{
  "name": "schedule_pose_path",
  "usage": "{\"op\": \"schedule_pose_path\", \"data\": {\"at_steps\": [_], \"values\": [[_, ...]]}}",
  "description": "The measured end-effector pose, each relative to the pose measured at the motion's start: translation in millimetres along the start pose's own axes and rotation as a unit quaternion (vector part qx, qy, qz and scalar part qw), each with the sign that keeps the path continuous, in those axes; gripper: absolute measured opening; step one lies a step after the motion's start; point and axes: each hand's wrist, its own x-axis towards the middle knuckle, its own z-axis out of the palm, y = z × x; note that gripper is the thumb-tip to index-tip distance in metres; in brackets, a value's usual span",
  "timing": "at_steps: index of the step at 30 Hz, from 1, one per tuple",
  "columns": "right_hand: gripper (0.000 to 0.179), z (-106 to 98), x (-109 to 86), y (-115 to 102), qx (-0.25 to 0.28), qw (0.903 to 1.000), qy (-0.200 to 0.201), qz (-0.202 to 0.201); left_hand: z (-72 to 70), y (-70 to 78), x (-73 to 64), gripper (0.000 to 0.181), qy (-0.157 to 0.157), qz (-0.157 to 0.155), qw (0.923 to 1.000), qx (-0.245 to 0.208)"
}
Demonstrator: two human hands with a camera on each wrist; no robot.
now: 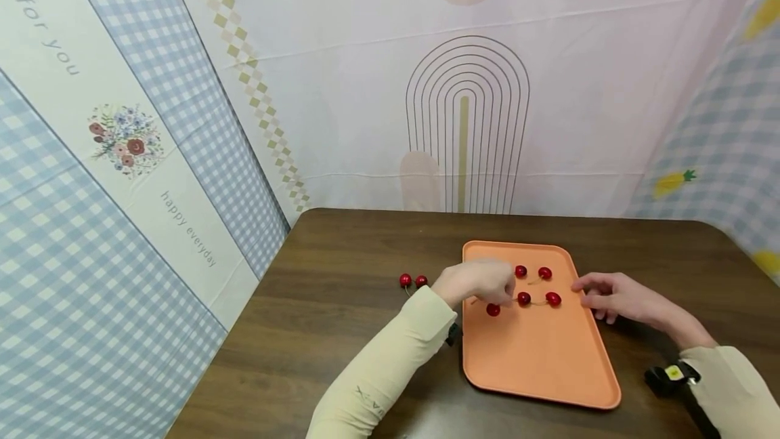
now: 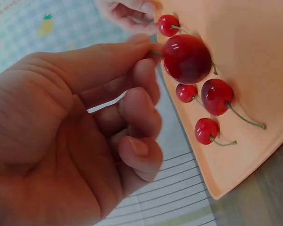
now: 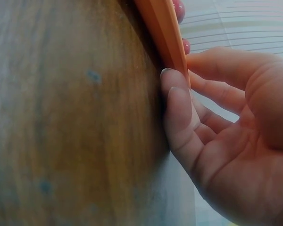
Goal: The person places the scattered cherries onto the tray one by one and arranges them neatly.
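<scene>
My left hand (image 1: 487, 280) is over the left part of the orange tray (image 1: 536, 358). Between thumb and index finger it pinches the green stem of a cherry (image 2: 187, 59); in the head view this cherry (image 1: 493, 309) shows just below the fingers. Several other red cherries (image 1: 553, 299) with stems lie on the tray's far half, also visible in the left wrist view as a cherry (image 2: 217, 96) and its neighbours. My right hand (image 1: 621, 300) grips the tray's right edge, thumb at the rim (image 3: 179, 56) and other fingers beside and below it.
Two more cherries (image 1: 405, 280) are on the brown wooden table (image 1: 292, 330), left of the tray and behind my left forearm. A patterned cloth (image 1: 359, 120) hangs beyond the table's far edge, and a checked one (image 1: 91, 222) hangs along the left.
</scene>
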Motion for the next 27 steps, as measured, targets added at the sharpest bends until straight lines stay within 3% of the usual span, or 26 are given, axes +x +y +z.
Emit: {"op": "schedule_pose_path", "data": {"at_steps": [4, 7, 11, 18, 22, 27], "values": [[0.041, 0, 1.3, 1, -0.001, 1.0, -0.001, 0.0, 3.5, 8.5, 9.4, 0.042, -0.046, -0.051, 0.9973, 0.027], [0.041, 0, 1.5, 1, -0.001, 1.0, 0.0, -0.002, 9.6, 15.4, 15.6, 0.031, -0.06, -0.093, 0.9928, 0.045], [0.04, 1, 1.9, 1, 0.003, 1.0, -0.001, -0.004, 18.0, 23.2, 22.6, 0.01, -0.078, -0.121, 0.988, 0.057], [0.038, 2, 2.3, 2, 0.003, 0.9999, -0.001, -0.013, 23.0, 27.6, 28.0, 0.007, -0.076, -0.127, 0.9874, 0.055], [0.039, 2, 2.8, 3, 0.005, 1.0, 0.0, -0.008, 18.0, 24.8, 24.5, 0.027, -0.068, -0.115, 0.9905, 0.034], [0.041, 1, 3.0, 3, 0.003, 1.0, -0.001, -0.005, 8.6, 13.0, 9.6, 0.048, -0.033, -0.07, 0.997, -0.003]]}}
